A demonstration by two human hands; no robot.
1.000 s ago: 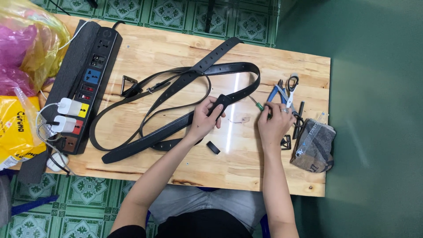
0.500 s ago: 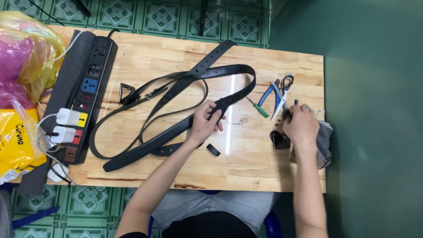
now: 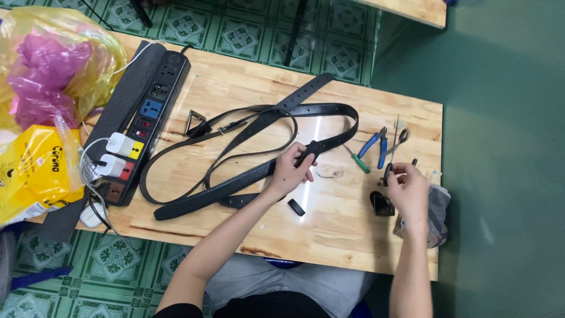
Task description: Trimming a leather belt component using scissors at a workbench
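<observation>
While a person sits at a pale wooden counter [image 3: 247, 88], the left hand [image 3: 292, 169] pinches a wide black belt [image 3: 235, 185], its grip pressed together on the strap near the point where the band loops back on itself. That belt runs in a long diagonal across the middle of the counter, from a free end near the front edge up to a bend at the right, then back toward a punched tip pointing away from the person. A thinner black strap [image 3: 176, 147] curves beside it, ending at a metal buckle [image 3: 194, 122]. The right hand [image 3: 407, 189] is well apart, near the counter's right edge, fingers curled around a small dark item; what the grip holds is too small to tell. Just beside that hand stands a small dark metal piece [image 3: 381, 204], with a grey cloth bundle [image 3: 438, 206] under the wrist. Blue-handled pliers [image 3: 375, 146], a green-handled screwdriver [image 3: 356, 160] and small scissors [image 3: 400, 136] lie between the belt's bend and the right hand. A short black loop [image 3: 296, 207] rests on the wood below the left hand. At the far left, a black power strip [image 3: 144, 118] carries two white plugs, next to yellow plastic bags [image 3: 41, 118].
</observation>
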